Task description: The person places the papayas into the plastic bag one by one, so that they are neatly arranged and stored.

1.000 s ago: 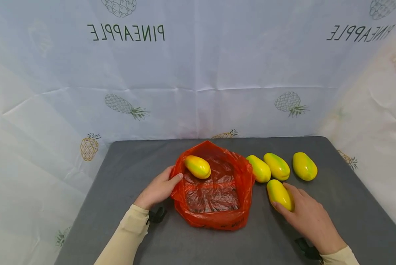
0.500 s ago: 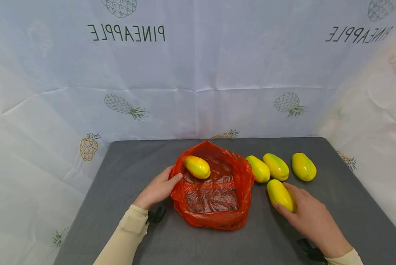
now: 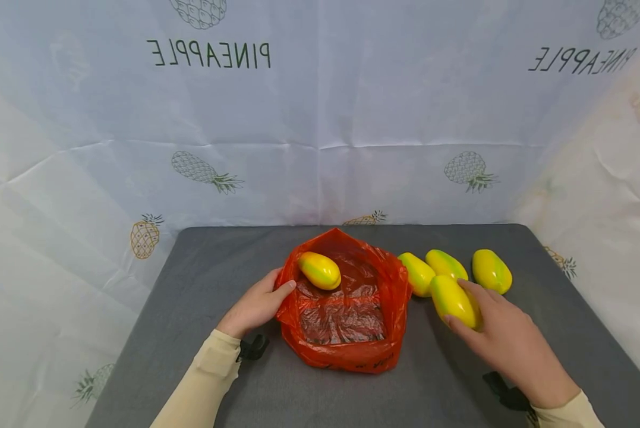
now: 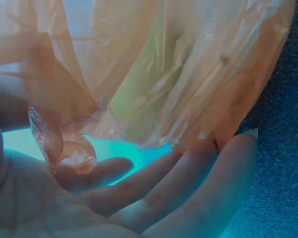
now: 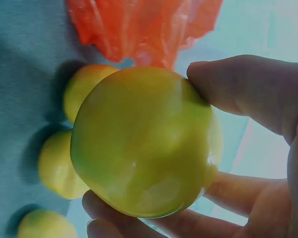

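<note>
A red plastic bag (image 3: 346, 356) stands on the table with its mouth spread wide, and one yellow mango (image 3: 320, 271) lies inside towards its left back. My left hand (image 3: 257, 303) pinches the bag's left rim, thumb on the inner side; in the left wrist view the other fingers (image 4: 164, 198) lie against the bag's outside. To the right of the bag, my right hand (image 3: 507, 339) grips a yellow-green mango (image 3: 455, 302) between thumb and fingers. That mango appears raised off the table, in front of the other mangoes, and fills the middle of the right wrist view.
Beyond the held mango lie three more: one mango (image 3: 417, 273) against the bag, another mango (image 3: 445, 263) beside it, and a third mango (image 3: 492, 271) farther right. The grey table (image 3: 218, 255) ends at a pineapple-printed cloth (image 3: 320, 178) behind.
My right hand has lifted the mango slightly up and away from the table, so it now overlaps the ones behind. The left hand and the bag have stayed in place.
</note>
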Motion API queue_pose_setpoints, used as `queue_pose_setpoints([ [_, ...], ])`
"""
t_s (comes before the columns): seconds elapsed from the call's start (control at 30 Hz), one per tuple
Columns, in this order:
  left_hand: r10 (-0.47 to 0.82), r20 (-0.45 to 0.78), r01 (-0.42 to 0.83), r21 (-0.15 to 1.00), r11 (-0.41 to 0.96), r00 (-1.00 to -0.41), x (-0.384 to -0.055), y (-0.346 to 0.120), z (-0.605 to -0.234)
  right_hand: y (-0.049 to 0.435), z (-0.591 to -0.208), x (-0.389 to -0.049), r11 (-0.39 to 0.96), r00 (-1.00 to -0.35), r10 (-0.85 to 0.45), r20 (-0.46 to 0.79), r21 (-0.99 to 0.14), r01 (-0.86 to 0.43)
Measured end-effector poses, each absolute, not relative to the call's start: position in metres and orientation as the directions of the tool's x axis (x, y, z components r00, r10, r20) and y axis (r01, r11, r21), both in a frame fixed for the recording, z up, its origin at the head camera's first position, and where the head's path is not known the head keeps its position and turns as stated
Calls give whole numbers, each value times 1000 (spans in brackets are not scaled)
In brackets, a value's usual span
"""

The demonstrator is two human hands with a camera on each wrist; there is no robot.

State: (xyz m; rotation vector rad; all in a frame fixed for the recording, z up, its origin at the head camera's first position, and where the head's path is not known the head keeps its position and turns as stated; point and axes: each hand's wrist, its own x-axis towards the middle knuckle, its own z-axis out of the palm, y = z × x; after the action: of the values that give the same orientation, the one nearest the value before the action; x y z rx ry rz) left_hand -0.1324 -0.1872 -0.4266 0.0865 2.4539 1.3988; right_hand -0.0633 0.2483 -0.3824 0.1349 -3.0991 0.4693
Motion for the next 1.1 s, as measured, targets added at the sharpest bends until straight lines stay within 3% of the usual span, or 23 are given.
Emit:
queue_pose_setpoints([
  [0.57,186,-251,-121,845,520,-950,-132,-187,-427,202,-340,-86,920,-969,-223,110,-305,-247],
  [1.1,191,-255,-126,851,509,-948,-133,-186,-424,130,-356,-107,857,-933,-340,119,-369,-359],
])
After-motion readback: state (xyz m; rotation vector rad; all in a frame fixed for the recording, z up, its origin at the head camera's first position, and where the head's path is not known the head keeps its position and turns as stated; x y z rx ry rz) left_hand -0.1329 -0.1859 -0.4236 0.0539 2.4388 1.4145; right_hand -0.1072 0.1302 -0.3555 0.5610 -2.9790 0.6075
